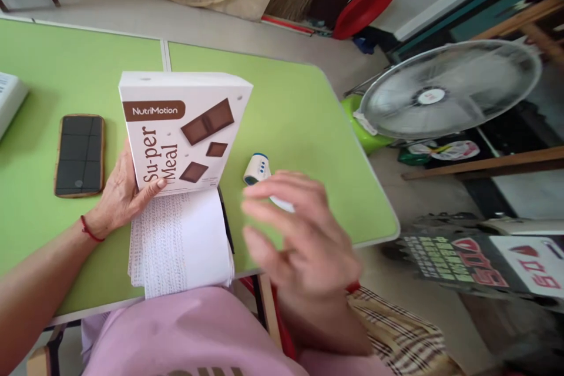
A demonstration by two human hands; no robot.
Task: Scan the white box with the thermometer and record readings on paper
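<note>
A white NutriMotion Su-per Meal box with pictures of chocolate pieces stands tilted over the table. My left hand, a red cord at its wrist, grips the box's lower left edge, thumb across the front. Under the box lies a stack of paper sheets covered in small writing, reaching the table's near edge. Slightly blurred, my right hand hovers right of the papers with its fingers bent and apart, holding nothing visible. Just beyond its fingertips is a small white-and-blue device; a white object behind the hand is mostly hidden.
On the green table a phone lies left of the box. Part of a white object shows at the left edge. A standing fan is beyond the table's right side. A red basin stands farther back.
</note>
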